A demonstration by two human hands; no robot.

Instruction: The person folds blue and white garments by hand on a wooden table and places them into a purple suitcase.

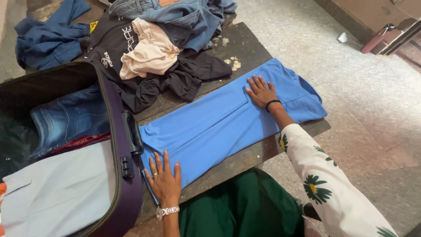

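my left hand (164, 177) lies flat on the near end of the blue garment (219, 120), fingers straight and a little spread, palm down, pinching nothing; a silver watch (168, 211) sits on that wrist. my right hand (260, 91) is flat too, farther along the same cloth, fingers fanned out and pressed onto a fold line, holding nothing between them; a black band (272, 103) and a thin red thread ring that wrist, and my sleeve (326, 180) is white with daisy prints. the blue garment is folded lengthwise into a long strip and lies slantwise across the dark wooden table (245, 46), its near end touching the suitcase (125, 184), its far end hanging a bit past the table's right edge. the suitcase stands open at my left, purple-rimmed, with jeans (66, 118) and a pale blue cloth (57, 193) lying inside; a strip of red cloth shows between them. beyond the blue garment, on the far part of the table, sits a heap: a black top (184, 72) with white print, a peach cloth (147, 50) on it, more jeans (175, 15) behind, and a dark blue shirt (48, 37) at the far left. pale crumbs dot the tabletop near the heap. my green skirt (245, 210) shows below the table edge. on the speckled floor (364, 127) at the far right lies a pink bottle (377, 38) by the wall.
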